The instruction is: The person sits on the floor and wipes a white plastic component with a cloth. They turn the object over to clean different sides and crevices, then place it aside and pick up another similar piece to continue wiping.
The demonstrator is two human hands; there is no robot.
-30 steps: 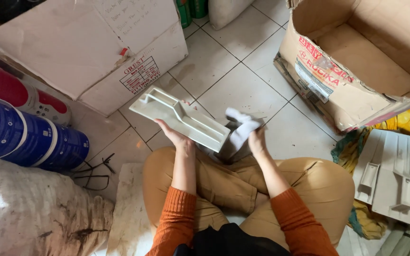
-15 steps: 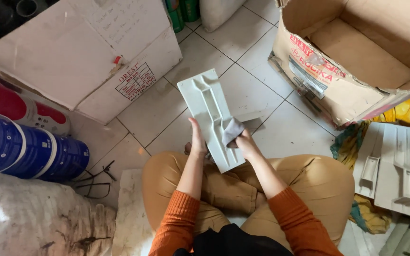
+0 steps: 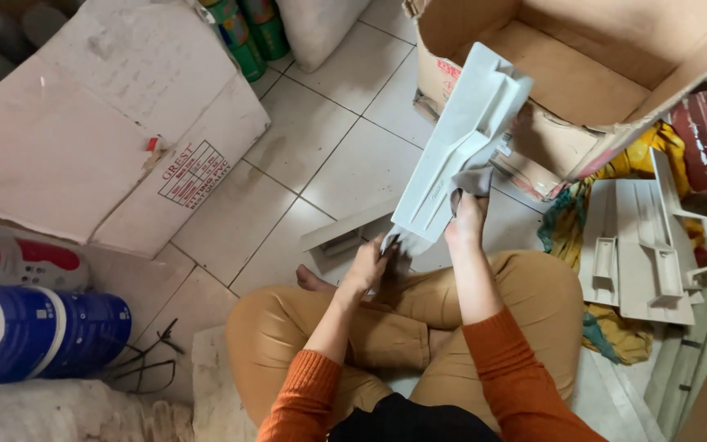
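Note:
I sit cross-legged on a tiled floor and hold a long white plastic bracket [image 3: 461, 143] that tilts up and to the right. My left hand [image 3: 370, 263] grips its lower end. My right hand [image 3: 466, 219] presses a grey cloth [image 3: 471, 182] against the bracket's right edge, about halfway up. The bracket's top end reaches over the rim of an open cardboard box [image 3: 615, 74]. Another white plastic piece [image 3: 345, 233] lies on the tiles just beyond my left hand.
A closed white carton [image 3: 116, 123] stands at the left, with blue cans [image 3: 34, 331] and red-and-white tins [image 3: 18, 258] below it. Several more white brackets [image 3: 644, 245] lie stacked at the right on yellow cloth [image 3: 591, 200]. Green bottles [image 3: 247, 33] stand at the top.
The bracket has swung from lying leftward across my lap to standing tilted toward the open box at the right. My right hand with the cloth has moved up along it.

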